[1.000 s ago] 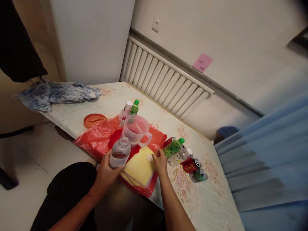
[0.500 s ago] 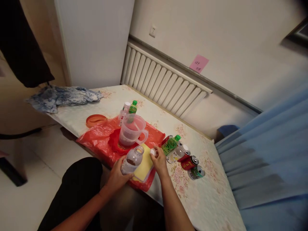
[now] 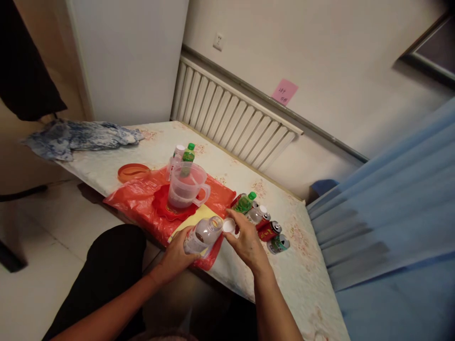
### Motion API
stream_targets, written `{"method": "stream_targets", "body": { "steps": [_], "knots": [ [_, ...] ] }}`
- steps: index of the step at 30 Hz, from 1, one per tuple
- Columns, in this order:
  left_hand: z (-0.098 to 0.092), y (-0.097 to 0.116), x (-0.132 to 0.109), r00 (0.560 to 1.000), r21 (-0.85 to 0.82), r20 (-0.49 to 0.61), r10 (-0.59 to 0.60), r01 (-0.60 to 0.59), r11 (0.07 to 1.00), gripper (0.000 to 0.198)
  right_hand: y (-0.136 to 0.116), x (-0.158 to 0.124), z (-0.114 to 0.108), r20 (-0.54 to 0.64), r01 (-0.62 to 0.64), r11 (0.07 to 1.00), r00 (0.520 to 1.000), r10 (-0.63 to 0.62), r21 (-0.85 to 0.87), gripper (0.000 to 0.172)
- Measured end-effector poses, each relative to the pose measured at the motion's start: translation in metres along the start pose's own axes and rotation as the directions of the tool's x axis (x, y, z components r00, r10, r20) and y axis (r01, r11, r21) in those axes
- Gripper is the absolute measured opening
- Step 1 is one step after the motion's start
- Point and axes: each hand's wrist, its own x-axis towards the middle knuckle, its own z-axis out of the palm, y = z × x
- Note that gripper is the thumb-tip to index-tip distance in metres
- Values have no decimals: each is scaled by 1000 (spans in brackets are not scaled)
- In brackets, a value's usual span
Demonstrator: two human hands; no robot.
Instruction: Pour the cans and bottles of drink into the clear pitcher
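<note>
My left hand point(image 3: 178, 253) is wrapped round a clear plastic bottle point(image 3: 203, 235), which tilts to the right with its uncapped mouth upward. Just beside that mouth, my right hand point(image 3: 246, 238) pinches a white bottle cap point(image 3: 229, 225) between thumb and fingers, its hollow side showing. Cap and bottle mouth are close; whether they touch I cannot tell. Beyond the bottle, a translucent pitcher point(image 3: 186, 187) with a handle stands in a red scalloped dish point(image 3: 167, 210). Under the bottle lies a yellow cloth or pad point(image 3: 188, 220), partly covered by the bottle and my left hand.
A red plastic sheet point(image 3: 131, 195) covers part of the table point(image 3: 302, 289). Right of it stand a green-capped bottle point(image 3: 245, 203), a white-capped bottle point(image 3: 256, 215) and several cans point(image 3: 269, 231). Two bottles point(image 3: 187, 154) stand behind the pitcher. An orange lid point(image 3: 133, 172) and patterned cloth point(image 3: 95, 136) lie left.
The bottle has tipped further toward the right. My right hand has turned and brought the cap closer to the bottle's mouth. The whole view has shifted slightly.
</note>
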Motion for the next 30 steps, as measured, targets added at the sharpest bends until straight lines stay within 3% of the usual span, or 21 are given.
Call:
{"method": "stream_targets", "body": {
  "steps": [5,9,13,18,23,30],
  "knots": [
    [1,7,-5,999,24,26,23,-23,999,73,-7,-3,-6,1,15,999,1000,-15,41,60],
    [0,14,-6,998,38,54,18,-20,999,71,-7,-5,-8,-25,-40,988,999,44,149,52],
    [0,16,-7,998,66,55,32,-35,997,69,-8,-8,-11,24,-120,958,993,118,262,41],
    [5,12,-10,996,107,57,63,-69,992,69,-15,-11,-23,23,-38,998,999,37,57,27],
    [9,11,-12,992,124,81,97,-107,986,69,-18,-12,-28,81,103,995,991,-103,0,28],
    [7,14,-12,992,146,96,81,-95,985,68,-17,-12,-26,123,157,985,981,-149,-65,30]
  ]
}}
